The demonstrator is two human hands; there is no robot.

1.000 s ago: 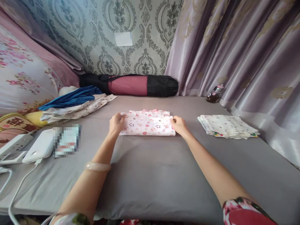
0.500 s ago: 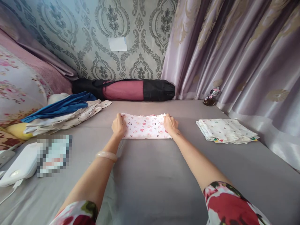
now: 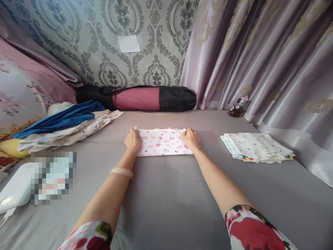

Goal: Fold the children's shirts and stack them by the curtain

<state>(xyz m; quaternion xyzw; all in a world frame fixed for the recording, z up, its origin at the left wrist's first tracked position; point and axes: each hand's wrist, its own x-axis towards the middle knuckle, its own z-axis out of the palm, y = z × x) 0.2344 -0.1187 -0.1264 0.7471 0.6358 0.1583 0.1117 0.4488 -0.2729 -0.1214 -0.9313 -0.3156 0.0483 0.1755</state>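
A folded white cloth (image 3: 162, 142) printed with small pink and dark figures lies on the grey bed sheet (image 3: 171, 194), in the middle of the head view. My left hand (image 3: 133, 140) is closed on its left end, a pale bangle around that wrist. On the opposite end, my right hand (image 3: 191, 139) pinches the upper corner between thumb and fingers. The cloth is stretched fairly flat between both hands. Off to the right rests a stack of folded white printed cloths (image 3: 256, 147), touched by neither hand.
Blue and cream clothes (image 3: 59, 121) are heaped at the left. A white device with a cable (image 3: 20, 187) lies at the lower left beside a blurred-out item (image 3: 54, 178). A black and pink rolled bag (image 3: 136, 99) runs along the wall. A small bottle (image 3: 238, 107) stands by the curtain (image 3: 260, 62).
The cloth's upper edge has come down slightly, and both hands still hold its ends. The camera view has shifted a little.
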